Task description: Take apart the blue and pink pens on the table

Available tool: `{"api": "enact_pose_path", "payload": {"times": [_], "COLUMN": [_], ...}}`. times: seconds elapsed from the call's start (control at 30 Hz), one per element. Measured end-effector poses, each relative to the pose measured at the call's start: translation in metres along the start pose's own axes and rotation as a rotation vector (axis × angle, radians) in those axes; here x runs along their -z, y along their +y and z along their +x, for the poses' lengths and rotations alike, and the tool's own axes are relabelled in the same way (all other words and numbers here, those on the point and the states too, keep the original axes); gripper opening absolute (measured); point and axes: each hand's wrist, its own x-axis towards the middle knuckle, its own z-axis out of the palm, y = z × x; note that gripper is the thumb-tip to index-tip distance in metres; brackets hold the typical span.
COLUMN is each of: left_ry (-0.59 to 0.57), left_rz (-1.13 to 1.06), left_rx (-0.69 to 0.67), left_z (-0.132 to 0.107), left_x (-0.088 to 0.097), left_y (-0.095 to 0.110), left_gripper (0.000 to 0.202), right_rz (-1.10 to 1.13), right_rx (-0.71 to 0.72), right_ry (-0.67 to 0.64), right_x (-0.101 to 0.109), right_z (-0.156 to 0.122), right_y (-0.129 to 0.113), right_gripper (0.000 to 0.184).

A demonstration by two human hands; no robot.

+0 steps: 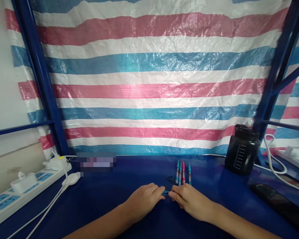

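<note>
Between my two hands is a blue pen (165, 192), of which only a short stretch shows; the rest is hidden by my fingers. My left hand (147, 199) pinches its left end with closed fingers. From the other side my right hand (189, 200) has its fingers closed round the right end. Just beyond the right hand lie several pens side by side, among them a pink pen (183, 171) and a separate blue-tipped pen (189, 170). Small black pieces (171, 179) are scattered to the left of these pens, too small to make out.
A black bottle (242, 151) stands at the back right of the blue table (102, 199), with a dark phone (279, 202) in front of it. On the left is a white power strip (30, 186) with cables. A striped plastic sheet (149, 89) hangs behind.
</note>
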Motion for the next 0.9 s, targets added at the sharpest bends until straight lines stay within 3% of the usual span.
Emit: {"api": "enact_pose_path", "payload": {"times": [0.13, 0.33, 0.5, 0.6, 0.83, 0.9], "left_ry": [0.004, 0.024, 0.04, 0.065, 0.065, 0.06], "left_rz": [0.008, 0.04, 0.016, 0.021, 0.031, 0.021], "left_rx": [0.016, -0.015, 0.027, 0.018, -0.061, -0.045], "left_z": [-0.0015, -0.0013, -0.0008, -0.0012, 0.0012, 0.0033], "left_x": [-0.0012, -0.0009, 0.0, 0.0023, 0.0052, 0.0069], "left_y": [0.0003, 0.0004, 0.0008, 0.0009, 0.0027, 0.0048], "left_gripper": [0.037, 0.037, 0.042, 0.041, 0.035, 0.031], "right_rz": [0.008, 0.2, -0.076, 0.098, 0.475, 0.494], "right_rx": [0.044, -0.074, 0.078, 0.055, -0.189, -0.203], "right_ry": [0.08, -0.018, 0.105, 0.018, -0.133, -0.152], "right_x": [0.0005, -0.0051, -0.0034, -0.0021, -0.0073, -0.006], "right_z": [-0.0002, 0.0037, 0.0007, 0.0003, 0.0049, 0.0047], "right_y": [0.0017, 0.0068, 0.0027, 0.0021, 0.0082, 0.0071], "right_gripper": [0.02, 0.05, 0.029, 0.034, 0.055, 0.057]}}
